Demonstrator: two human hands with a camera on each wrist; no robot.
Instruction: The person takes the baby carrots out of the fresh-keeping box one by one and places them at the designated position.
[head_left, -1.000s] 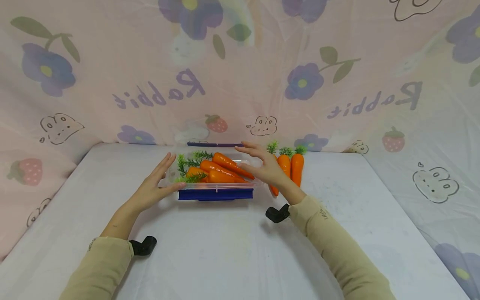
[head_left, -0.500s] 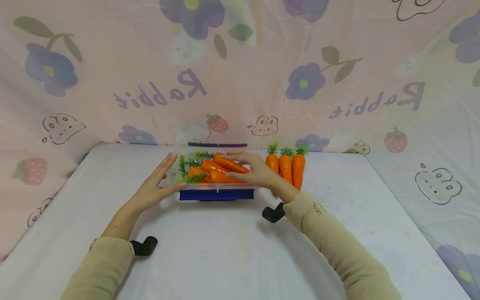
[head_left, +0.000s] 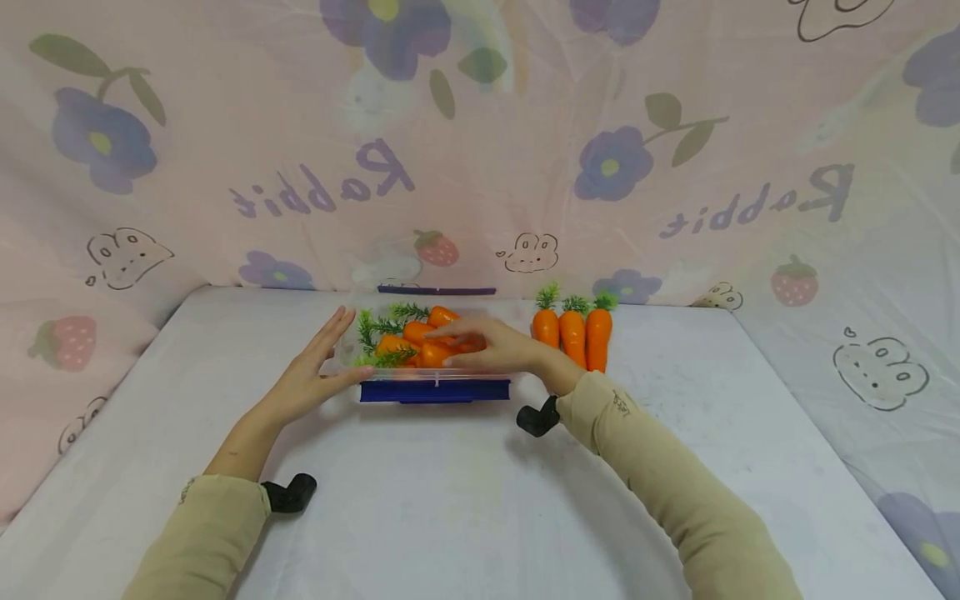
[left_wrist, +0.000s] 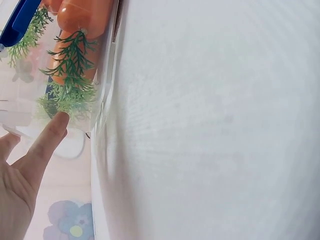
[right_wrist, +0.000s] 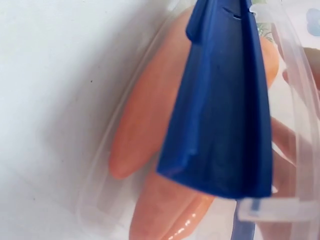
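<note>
A clear plastic box (head_left: 472, 375) with blue latches (head_left: 435, 391) holds several orange toy carrots (head_left: 417, 332), their green tops at the left end. My left hand (head_left: 311, 377) is spread at that end, fingers extended along the wall and thumb at the front rim. In the left wrist view an extended finger (left_wrist: 47, 142) reaches the box's end beside the leaves. My right hand (head_left: 495, 346) reaches over the right side into the box, thumb and fingers spread across the carrots. The right wrist view shows its fingers partly hidden behind the blue latch (right_wrist: 220, 110).
Three more carrots (head_left: 573, 333) lie side by side on the white table (head_left: 420, 500), right of the box and close to my right forearm. A patterned cloth (head_left: 480, 167) rises behind the table's back edge.
My right hand has moved left and down from the box's right edge onto the carrots inside it, uncovering the three outside. My left hand stays at the left end.
</note>
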